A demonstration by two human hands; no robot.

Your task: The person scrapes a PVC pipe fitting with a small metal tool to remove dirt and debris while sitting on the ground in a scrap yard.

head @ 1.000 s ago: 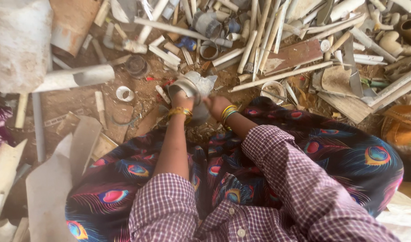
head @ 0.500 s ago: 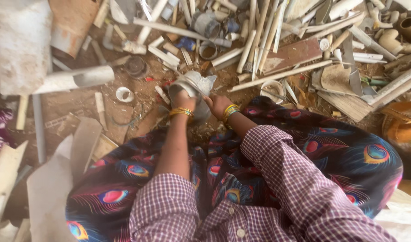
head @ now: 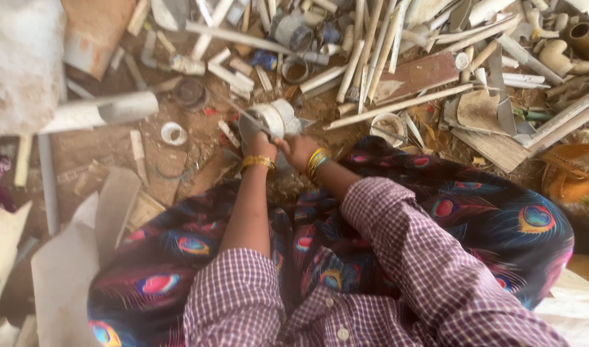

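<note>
We are sitting on dirt ground, looking down over our patterned skirt. Scrap is crowding the frame from 10 to 2 o'clock: white pipe lengths, a reddish board and a wide grey tube at 9 o'clock. Pale flat sheets are closing the edge at 8 o'clock. The only bare ground is lying in a patch at 9 to 10 o'clock, around a small white ring; at 12 o'clock the room for moving is tight.

Both hands are meeting just above centre, at 12 o'clock from our knees. Our left hand is curling closed around the lower side of a short grey-white pipe fitting, which is resting at the near edge of the scrap pile. Our right hand is pressing against the fitting's right side, fingers bent; we cannot tell how tightly it is gripping. The two hands are touching each other.
</note>
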